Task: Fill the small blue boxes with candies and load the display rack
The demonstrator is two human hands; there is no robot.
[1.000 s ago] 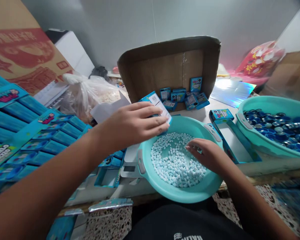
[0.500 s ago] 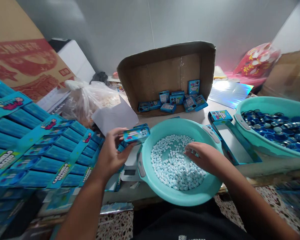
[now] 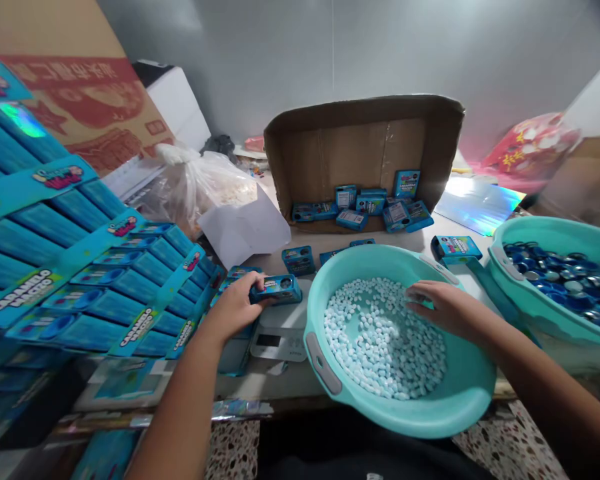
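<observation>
My left hand [image 3: 235, 308] grips a small blue box [image 3: 276, 289] and holds it over a white scale [image 3: 280, 333]. My right hand [image 3: 443, 308] rests inside a teal basin [image 3: 405, 417], fingers curled down into the heap of small pale blue candies [image 3: 383, 340]; whether it holds any is hidden. The basin sits at the table's front edge, right of the scale.
An open cardboard box [image 3: 365, 147] at the back holds several small blue boxes. A second teal basin [image 3: 550, 233] of dark blue round caps stands at the right. Stacks of blue display cartons [image 3: 70, 267] fill the left. A plastic bag [image 3: 205, 183] and loose blue boxes lie between.
My left hand drew back from the far side of the basin to the left, took a small blue box, and brought it down over the scale. My right hand stayed in the candies.
</observation>
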